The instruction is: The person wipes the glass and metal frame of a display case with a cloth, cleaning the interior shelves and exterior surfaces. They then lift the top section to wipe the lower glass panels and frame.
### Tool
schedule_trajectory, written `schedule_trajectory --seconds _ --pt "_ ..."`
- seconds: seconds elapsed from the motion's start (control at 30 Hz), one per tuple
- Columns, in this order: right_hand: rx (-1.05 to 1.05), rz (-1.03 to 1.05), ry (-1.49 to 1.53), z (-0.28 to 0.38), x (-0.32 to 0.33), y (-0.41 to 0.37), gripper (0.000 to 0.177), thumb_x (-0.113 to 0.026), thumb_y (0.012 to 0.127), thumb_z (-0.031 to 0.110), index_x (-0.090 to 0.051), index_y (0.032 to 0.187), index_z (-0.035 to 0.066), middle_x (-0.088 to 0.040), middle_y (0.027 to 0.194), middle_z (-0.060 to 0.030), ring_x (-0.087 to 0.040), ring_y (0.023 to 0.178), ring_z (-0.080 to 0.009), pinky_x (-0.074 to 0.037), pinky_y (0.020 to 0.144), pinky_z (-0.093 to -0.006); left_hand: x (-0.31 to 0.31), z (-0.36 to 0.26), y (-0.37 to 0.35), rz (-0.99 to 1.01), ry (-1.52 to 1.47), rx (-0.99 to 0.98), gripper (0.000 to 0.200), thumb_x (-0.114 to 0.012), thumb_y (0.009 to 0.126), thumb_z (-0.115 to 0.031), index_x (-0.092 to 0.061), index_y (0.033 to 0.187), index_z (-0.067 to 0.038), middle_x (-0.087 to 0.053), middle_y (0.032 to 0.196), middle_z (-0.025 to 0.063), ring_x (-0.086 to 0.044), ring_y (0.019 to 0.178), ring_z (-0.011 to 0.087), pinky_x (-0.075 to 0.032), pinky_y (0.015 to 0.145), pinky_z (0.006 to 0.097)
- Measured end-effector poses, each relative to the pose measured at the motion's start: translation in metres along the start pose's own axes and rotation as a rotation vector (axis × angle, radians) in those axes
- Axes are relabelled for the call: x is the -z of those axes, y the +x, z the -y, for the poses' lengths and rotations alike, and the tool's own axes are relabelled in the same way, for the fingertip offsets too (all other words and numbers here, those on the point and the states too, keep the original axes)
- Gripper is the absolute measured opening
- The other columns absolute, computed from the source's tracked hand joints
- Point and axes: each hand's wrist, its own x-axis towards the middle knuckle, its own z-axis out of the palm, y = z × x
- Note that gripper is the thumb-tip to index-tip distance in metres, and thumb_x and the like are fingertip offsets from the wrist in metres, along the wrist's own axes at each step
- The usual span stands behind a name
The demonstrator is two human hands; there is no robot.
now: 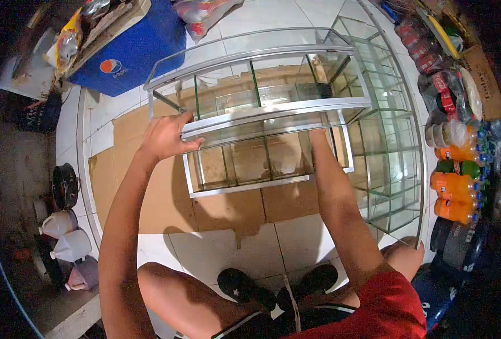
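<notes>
The left hand (168, 137) grasps one end of the glass case (278, 114) over cardboard (134, 198), while the right hand (320, 129) is mostly hidden behind the frame (340, 104), its grip impossible to tell.

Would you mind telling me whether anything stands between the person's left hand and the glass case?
Nothing visible does: the left hand directly grips the glass case at the left end of its near metal rail.

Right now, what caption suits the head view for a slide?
Left hand holding a glass case on cardboard, right arm reaching behind its front bar.
</notes>
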Motion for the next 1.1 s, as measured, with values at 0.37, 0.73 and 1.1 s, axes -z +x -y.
schedule_trajectory --seconds 0.37,0.73,1.1 --pt "0.028 0.023 -0.011 0.000 0.001 0.001 0.050 -0.044 0.087 0.049 -0.056 0.118 0.011 -0.057 0.118 -0.0093 -0.052 0.110 -0.0286 -0.041 0.096 -0.0446 0.000 0.002 0.001 0.044 0.017 0.035 0.049 -0.068 0.067 -0.049 -0.057 0.095 -0.010 -0.063 0.069 0.0143 -0.062 0.067 0.0341 -0.049 0.060 0.0440" --pt "0.067 0.048 -0.009 0.001 0.001 0.002 0.050 -0.044 0.087 0.049 -0.056 0.118 0.011 -0.058 0.117 -0.0091 -0.053 0.109 -0.0289 -0.041 0.096 -0.0446 0.003 0.000 0.000 0.011 -0.021 0.031 0.047 -0.068 0.067 -0.049 -0.055 0.089 -0.010 -0.064 0.070 0.0128 -0.062 0.068 0.0331 -0.049 0.061 0.0434" --pt "0.059 -0.031 0.079 0.011 -0.024 -0.018 0.049 -0.043 0.089 0.042 -0.052 0.123 0.007 -0.054 0.123 -0.0122 -0.051 0.111 -0.0308 -0.040 0.097 -0.0462 -0.001 0.003 0.000 0.057 0.016 0.049 0.050 -0.067 0.067 -0.051 -0.056 0.093 -0.009 -0.064 0.072 0.0154 -0.062 0.070 0.0348 -0.049 0.064 0.0444"
